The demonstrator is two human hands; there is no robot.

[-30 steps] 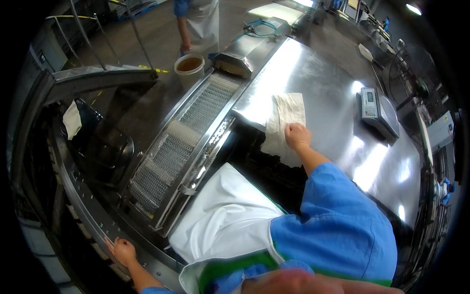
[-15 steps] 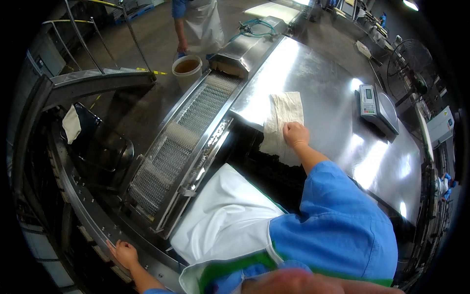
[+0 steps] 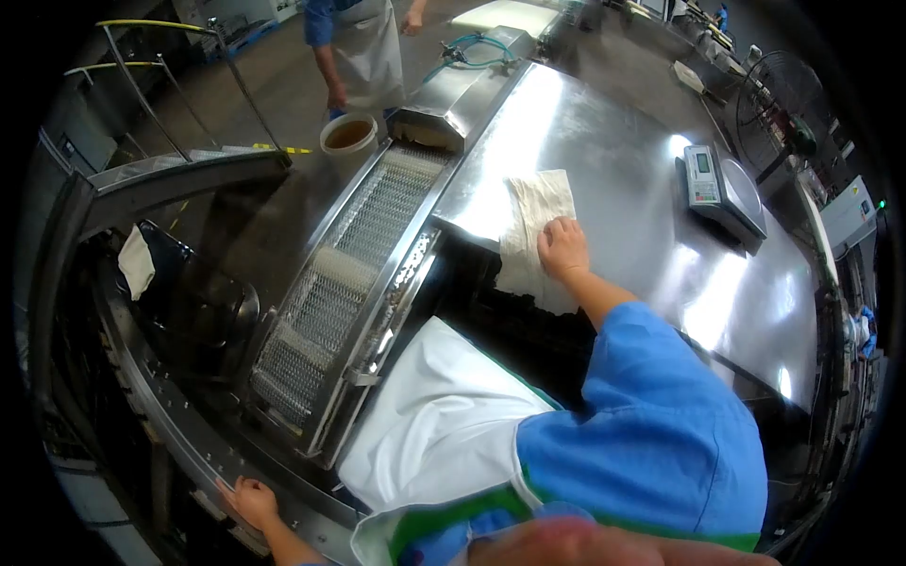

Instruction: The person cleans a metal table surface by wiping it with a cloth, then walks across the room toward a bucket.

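My right hand [image 3: 563, 247] lies on a beige cloth [image 3: 530, 217] draped over the near edge of a shiny steel table [image 3: 623, 151]. Its bent fingers grip the cloth's right side. A torn, ragged lower end of the cloth hangs past the edge. Low on the left, my left hand [image 3: 253, 502] rests at a curved metal rail [image 3: 179, 429], its fingers partly stretched out over the rail's edge and nothing seen in them. Between the hands stands a wire-mesh conveyor [image 3: 330, 292] with a metal hood [image 3: 462, 90] at its far end.
A digital scale [image 3: 722, 193] sits on the table's right part. Beyond the conveyor, another person in a white apron [image 3: 363, 57] stands by a white bucket [image 3: 373, 143] of brown liquid. A dark chair [image 3: 203, 292] with a white cloth [image 3: 136, 264] and stair railings [image 3: 142, 85] are at left.
My right hand has loosened from a tight fist into bent fingers on the cloth. My left hand stays at the rail. The other person's second hand has come into view. The view has shifted slightly.
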